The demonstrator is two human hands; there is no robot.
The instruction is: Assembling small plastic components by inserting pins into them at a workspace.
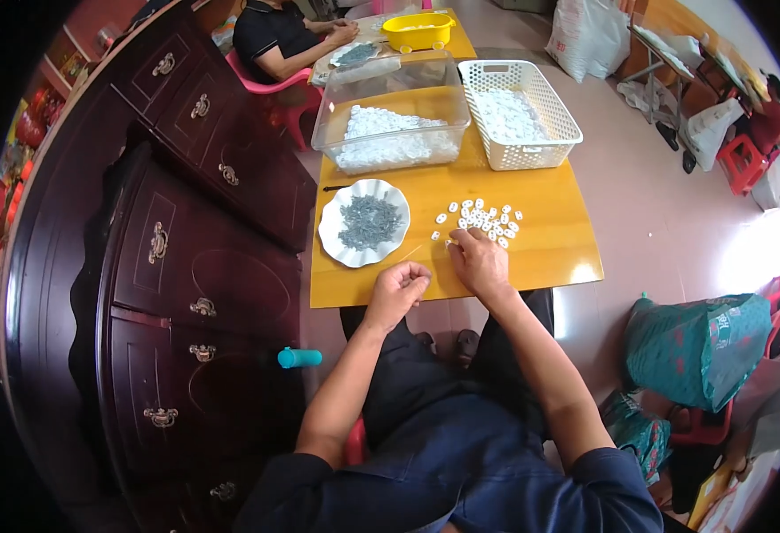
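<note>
On the yellow wooden table, my right hand [481, 262] has its fingers bent down at the near edge of a loose pile of small white oval pieces [483, 216] with dark holes. One white piece shows at its fingertips, partly hidden. My left hand [399, 289] is held in a pinch over the table's near edge; whatever it grips is too small to make out. A thin pale stick [415, 251] shows just beyond its fingers, and whether they touch it is unclear. Left of the pile, a white wavy-rimmed plate [330, 233] carries many small dark grey bits.
A clear plastic bin [390, 160] and a white perforated basket [532, 158], both with white pieces, stand at the table's far side. A dark cabinet [186, 258] borders the left. Beyond sits another person [270, 40] near a yellow basin [418, 34]. A teal bag [696, 351] stands right.
</note>
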